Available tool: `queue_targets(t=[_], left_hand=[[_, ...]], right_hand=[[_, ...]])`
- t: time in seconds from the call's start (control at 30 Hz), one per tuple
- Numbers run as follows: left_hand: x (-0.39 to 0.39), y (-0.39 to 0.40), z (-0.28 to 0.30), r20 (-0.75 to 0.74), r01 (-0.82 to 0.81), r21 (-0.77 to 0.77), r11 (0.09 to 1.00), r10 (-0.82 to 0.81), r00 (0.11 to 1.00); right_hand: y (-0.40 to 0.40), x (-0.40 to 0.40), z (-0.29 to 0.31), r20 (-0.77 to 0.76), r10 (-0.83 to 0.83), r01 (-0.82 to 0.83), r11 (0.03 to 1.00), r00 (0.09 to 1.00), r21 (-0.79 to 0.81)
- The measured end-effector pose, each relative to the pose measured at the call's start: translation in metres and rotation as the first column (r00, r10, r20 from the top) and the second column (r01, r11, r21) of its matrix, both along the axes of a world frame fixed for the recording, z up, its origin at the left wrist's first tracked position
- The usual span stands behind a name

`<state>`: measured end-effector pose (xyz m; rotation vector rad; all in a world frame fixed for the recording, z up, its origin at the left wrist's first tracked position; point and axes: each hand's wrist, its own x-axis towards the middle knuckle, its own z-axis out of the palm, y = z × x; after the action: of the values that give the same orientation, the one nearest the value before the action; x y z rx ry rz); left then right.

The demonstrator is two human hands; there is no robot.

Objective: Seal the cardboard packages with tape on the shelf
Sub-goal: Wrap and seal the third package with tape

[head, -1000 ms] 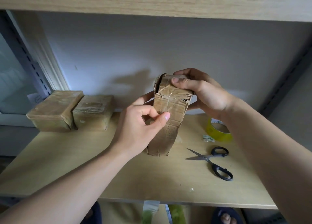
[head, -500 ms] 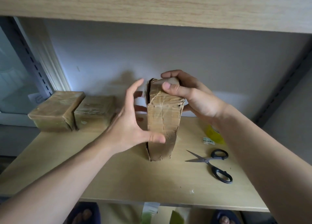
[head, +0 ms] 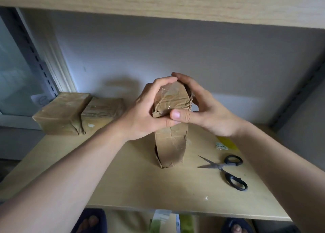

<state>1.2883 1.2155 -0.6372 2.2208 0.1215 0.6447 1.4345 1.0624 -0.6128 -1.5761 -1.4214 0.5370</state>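
**Both hands press tape onto the upright package**

At the middle of the shelf, the left hand and right hand cup the top of a cardboard package standing on end. Fingers curl over its top from both sides and the two thumbs meet across the near face, probably to smooth clear tape down while keeping the package from tipping. Just right of it lie black-handled scissors, blades open, kept within reach for cutting. A yellow tape roll sits behind them, mostly hidden by the right forearm. Two wrapped packages rest side by side at the left rear, seemingly finished. How far the tape runs is hard to make out against the glossy brown wrap.
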Motion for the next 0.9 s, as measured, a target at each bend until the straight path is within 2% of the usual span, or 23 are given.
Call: queue_targets(t=[0.27,0.4,0.47,0.57,0.63,0.67,0.73,0.8,0.9], left_hand=[[-0.004,-0.005,-0.011,0.040,-0.023,-0.056,0.998,0.026,0.999],[-0.005,-0.014,-0.019,0.069,-0.031,-0.136,0.990,0.040,0.997],[-0.005,-0.016,-0.022,0.075,-0.019,-0.112,0.994,0.028,0.997],[-0.006,-0.017,-0.022,0.087,-0.004,-0.107,0.994,0.013,0.996],[-0.007,-0.017,-0.021,0.093,0.017,-0.118,0.993,-0.006,0.996],[-0.007,-0.018,-0.020,0.093,0.019,-0.114,0.993,-0.009,0.996],[-0.004,-0.022,-0.019,0.082,0.011,-0.075,0.997,-0.005,0.997],[-0.003,-0.025,-0.020,0.083,-0.006,-0.059,0.998,0.011,0.997],[-0.004,-0.026,-0.022,0.086,-0.033,-0.086,0.996,0.040,0.996]], right_hand=[[0.000,-0.005,0.004,-0.061,0.010,-0.013,0.999,0.998,-0.046],[0.000,-0.008,0.022,-0.136,-0.020,0.002,0.991,0.990,-0.135],[0.007,-0.016,0.035,-0.139,-0.108,0.081,0.979,0.984,-0.185],[0.020,-0.019,0.050,0.018,-0.178,0.177,0.957,0.984,-0.232],[0.023,-0.020,0.054,0.020,-0.196,0.195,0.947,0.980,-0.255],[0.027,-0.018,0.053,0.028,-0.245,0.245,0.942,0.969,-0.231],[0.037,-0.013,0.047,0.045,-0.443,0.445,0.889,0.895,-0.104],[0.044,-0.013,0.039,-0.029,-0.553,0.552,0.833,0.832,-0.045],[0.036,-0.017,0.037,-0.131,-0.563,0.556,0.826,0.816,-0.089]])
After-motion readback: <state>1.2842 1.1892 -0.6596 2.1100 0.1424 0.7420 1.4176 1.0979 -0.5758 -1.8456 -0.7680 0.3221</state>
